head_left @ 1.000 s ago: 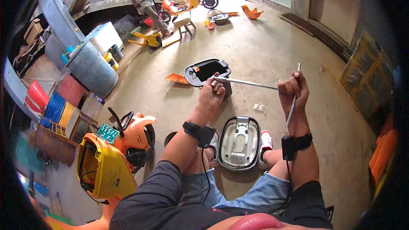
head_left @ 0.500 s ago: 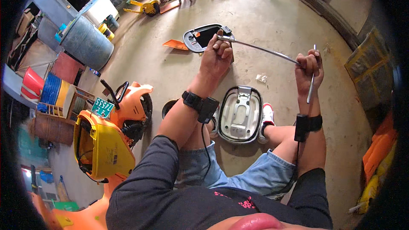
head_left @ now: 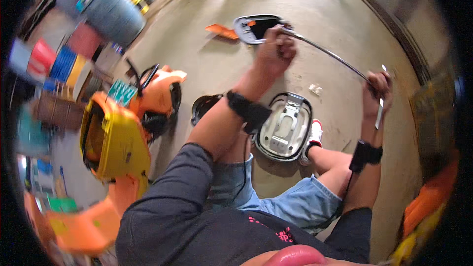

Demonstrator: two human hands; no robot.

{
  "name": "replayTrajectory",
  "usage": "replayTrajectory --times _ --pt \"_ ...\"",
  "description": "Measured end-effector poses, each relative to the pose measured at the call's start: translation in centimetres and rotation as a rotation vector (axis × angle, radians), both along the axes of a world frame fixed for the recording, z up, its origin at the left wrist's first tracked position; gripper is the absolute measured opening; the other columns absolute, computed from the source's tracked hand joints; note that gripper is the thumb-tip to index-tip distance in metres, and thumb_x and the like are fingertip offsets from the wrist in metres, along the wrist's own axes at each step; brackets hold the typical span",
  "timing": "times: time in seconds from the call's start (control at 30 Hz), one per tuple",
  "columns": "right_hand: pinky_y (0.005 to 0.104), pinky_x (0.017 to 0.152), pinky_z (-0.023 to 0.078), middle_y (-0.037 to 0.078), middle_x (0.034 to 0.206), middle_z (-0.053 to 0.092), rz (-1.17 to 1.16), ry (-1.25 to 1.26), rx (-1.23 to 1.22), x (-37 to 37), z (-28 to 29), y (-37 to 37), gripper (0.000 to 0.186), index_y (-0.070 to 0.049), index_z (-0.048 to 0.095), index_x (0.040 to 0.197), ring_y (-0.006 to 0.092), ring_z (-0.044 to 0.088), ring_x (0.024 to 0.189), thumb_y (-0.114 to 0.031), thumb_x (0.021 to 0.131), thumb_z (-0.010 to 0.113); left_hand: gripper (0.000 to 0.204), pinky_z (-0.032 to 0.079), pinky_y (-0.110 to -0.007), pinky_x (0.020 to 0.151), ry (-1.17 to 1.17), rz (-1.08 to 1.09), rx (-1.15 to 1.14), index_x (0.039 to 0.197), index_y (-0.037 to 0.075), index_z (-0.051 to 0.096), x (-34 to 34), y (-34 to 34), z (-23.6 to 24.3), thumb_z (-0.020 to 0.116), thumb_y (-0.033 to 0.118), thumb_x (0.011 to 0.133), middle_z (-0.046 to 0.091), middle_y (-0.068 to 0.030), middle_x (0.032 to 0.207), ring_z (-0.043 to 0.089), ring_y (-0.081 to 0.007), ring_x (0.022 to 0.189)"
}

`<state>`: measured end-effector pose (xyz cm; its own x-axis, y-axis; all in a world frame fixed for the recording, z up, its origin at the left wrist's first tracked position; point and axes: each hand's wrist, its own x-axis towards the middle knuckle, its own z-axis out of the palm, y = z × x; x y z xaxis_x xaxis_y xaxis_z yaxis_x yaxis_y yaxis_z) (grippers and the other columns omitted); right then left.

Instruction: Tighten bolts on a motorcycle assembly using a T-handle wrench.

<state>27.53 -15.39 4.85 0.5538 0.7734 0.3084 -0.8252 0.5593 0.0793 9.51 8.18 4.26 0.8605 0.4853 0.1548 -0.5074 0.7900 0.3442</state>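
Observation:
A long T-handle socket wrench [head_left: 327, 50] is held across in front of me, above the floor. My left hand [head_left: 277, 51] is closed around its socket end. My right hand [head_left: 377, 91] grips the crossbar end, with bits of the bar showing above and below the fist. Below the wrench, between my feet, lies an oval pale shell [head_left: 284, 127] with a black rim and a metal bracket, like an upturned scooter seat. Farther off, past my left hand, lies an oval grey-rimmed part [head_left: 245, 32] with a dark inside.
An orange scooter [head_left: 160, 81] with a yellow front shell [head_left: 118, 140] stands at my left. An orange panel piece [head_left: 221, 31] lies on the floor ahead. At the far left is a large blue-grey bucket [head_left: 116, 15]. Orange and yellow items [head_left: 427, 204] are at the right edge.
The head view has shifted and blurred. Both hands, still on the wrench, have moved right in the picture, and the wrench slopes down more steeply to the right.

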Motion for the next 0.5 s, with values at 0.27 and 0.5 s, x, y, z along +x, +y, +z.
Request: replayTrajectory --times 0.27,0.5 --pt "0.0272 0.063 0.032 -0.003 0.050 0.030 0.030 -0.151 -0.189 1.0 -1.4 0.8 0.015 -0.004 0.045 0.075 0.0097 0.033 0.048 -0.001 0.089 0.042 0.018 0.028 -0.026 0.041 0.363 0.211 -0.090 0.094 0.010 0.051 0.5 0.0 -2.2 0.040 0.024 0.096 0.033 0.0029 0.055 0.033 -0.0103 0.045" --pt "0.0298 0.066 0.037 0.000 0.051 0.035 -0.044 -0.258 -0.340 0.2 -0.5 0.3 0.012 -0.001 0.051 0.081 0.0130 0.039 0.052 -0.008 0.090 0.046 0.026 0.034 -0.030 0.040 0.901 0.688 0.595 0.079 0.003 0.053 1.3 0.1 -4.8 0.040 0.020 0.095 0.047 -0.0039 0.059 0.044 -0.0134 0.048"
